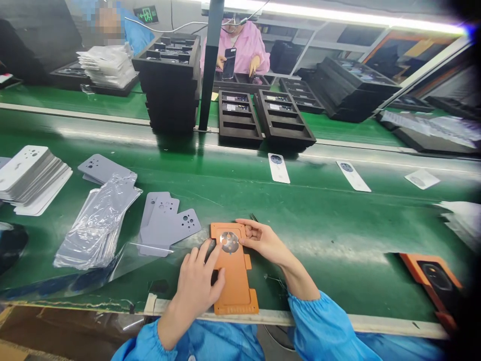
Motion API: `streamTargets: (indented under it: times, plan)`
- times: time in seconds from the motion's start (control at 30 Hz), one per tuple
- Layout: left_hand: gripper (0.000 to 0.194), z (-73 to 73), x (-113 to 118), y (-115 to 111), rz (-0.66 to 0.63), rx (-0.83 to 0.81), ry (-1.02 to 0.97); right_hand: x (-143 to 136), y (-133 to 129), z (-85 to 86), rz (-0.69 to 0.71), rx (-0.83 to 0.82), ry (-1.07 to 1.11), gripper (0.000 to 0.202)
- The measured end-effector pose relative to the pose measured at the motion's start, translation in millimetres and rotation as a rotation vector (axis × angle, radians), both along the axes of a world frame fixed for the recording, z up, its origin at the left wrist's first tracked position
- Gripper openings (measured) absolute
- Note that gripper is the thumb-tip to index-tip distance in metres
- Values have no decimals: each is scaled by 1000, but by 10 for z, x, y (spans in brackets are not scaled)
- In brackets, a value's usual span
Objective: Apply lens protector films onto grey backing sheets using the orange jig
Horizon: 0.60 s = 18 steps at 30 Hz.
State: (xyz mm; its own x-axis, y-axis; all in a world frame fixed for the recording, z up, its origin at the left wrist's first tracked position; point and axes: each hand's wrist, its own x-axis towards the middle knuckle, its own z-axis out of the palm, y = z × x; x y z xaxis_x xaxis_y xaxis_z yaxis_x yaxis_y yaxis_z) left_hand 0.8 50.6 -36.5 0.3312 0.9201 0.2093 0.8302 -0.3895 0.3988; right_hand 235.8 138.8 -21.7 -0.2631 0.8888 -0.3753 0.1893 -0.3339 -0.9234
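An orange phone-shaped fixture plate (233, 281) lies on the green bench right in front of me. Near its top sits a round silvery camera-ring piece (229, 242) with several holes. My left hand (197, 276) lies over the fixture's left side, fingers spread, a fingertip at the round piece. At the upper right corner my right hand (265, 242) is curled, its index finger along the top edge and its thumb by the round piece, gripping that corner. What lies under the fingertips is hidden.
Grey phone-back sheets (161, 225), a film-wrapped stack (93, 228) and white sheets (37, 175) lie to the left. Another orange fixture (413, 265) lies at the right. Black trays (240, 120) stand beyond a metal post (209, 65). A co-worker in pink (250, 47) holds a phone.
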Motion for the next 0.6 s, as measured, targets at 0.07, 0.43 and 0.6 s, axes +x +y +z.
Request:
streamTargets:
  times: [0.07,0.43,0.6]
  plan:
    - [56,2,-2,-5,3,-5,-7,-10,19,25,5,0,-24,65]
    - [59,-19,-12,-23,2,-27,-2,-259,200,158,55,196,-606,28]
    - [60,-10,-22,-36,1,-19,-11,-217,322,186,127,115,-490,28]
